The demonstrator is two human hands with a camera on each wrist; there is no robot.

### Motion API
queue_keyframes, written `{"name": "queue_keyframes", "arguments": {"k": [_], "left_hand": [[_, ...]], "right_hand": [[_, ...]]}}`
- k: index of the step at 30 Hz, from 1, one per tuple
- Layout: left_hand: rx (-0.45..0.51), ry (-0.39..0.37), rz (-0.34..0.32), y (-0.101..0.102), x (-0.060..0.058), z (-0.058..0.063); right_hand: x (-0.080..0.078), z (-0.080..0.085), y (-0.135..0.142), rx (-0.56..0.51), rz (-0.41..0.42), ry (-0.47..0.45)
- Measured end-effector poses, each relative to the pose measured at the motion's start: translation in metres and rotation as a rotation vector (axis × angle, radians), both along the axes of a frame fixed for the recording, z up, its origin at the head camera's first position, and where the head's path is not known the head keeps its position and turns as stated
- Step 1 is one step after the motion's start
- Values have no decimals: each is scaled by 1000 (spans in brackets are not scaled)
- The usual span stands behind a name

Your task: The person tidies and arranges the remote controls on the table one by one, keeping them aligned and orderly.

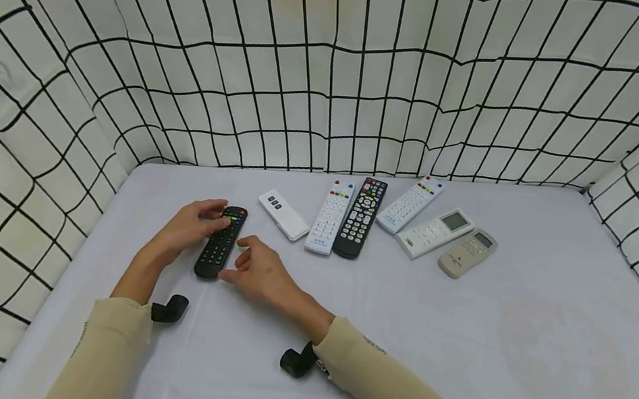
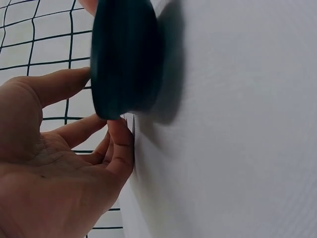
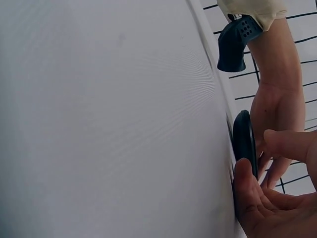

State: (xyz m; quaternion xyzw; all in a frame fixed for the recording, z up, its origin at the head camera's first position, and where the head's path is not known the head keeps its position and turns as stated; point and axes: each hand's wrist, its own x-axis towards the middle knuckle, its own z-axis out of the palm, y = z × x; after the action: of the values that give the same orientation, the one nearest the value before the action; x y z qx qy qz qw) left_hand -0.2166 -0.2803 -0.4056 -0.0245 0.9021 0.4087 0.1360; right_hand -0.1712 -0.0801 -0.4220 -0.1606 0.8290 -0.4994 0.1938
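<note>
A black remote control (image 1: 219, 243) with rows of small buttons lies tilted at the left of the white table. My left hand (image 1: 188, 227) holds its upper left side, thumb over the button face and fingers at the edge. From the left wrist view, the remote's dark end (image 2: 126, 59) stands slightly off the cloth above its shadow, the left hand (image 2: 59, 163) around its side. My right hand (image 1: 263, 273) is beside the remote's lower right edge, fingers loosely bent. In the right wrist view, a right fingertip overlaps the remote (image 3: 243, 139); whether it touches is unclear.
To the right lie a small white remote (image 1: 284, 215), a white remote (image 1: 330, 218), a black remote (image 1: 360, 219), another white remote (image 1: 411, 204), a white remote with a screen (image 1: 434, 233) and a beige one (image 1: 468, 253). Black netting (image 1: 364, 52) surrounds the table (image 1: 399, 333).
</note>
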Motion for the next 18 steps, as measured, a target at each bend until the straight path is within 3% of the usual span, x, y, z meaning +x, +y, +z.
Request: {"name": "queue_keyframes", "arguments": {"k": [5, 10, 14, 18], "left_hand": [[-98, 63, 26, 7, -1, 2], [-179, 209, 54, 18, -3, 5], [-184, 286, 84, 27, -3, 8], [-161, 299, 119, 36, -3, 12]], "right_hand": [[-1, 2, 11, -13, -13, 40], [-4, 5, 22, -21, -54, 103], [-8, 8, 30, -24, -87, 161], [-12, 11, 38, -53, -125, 185]]}}
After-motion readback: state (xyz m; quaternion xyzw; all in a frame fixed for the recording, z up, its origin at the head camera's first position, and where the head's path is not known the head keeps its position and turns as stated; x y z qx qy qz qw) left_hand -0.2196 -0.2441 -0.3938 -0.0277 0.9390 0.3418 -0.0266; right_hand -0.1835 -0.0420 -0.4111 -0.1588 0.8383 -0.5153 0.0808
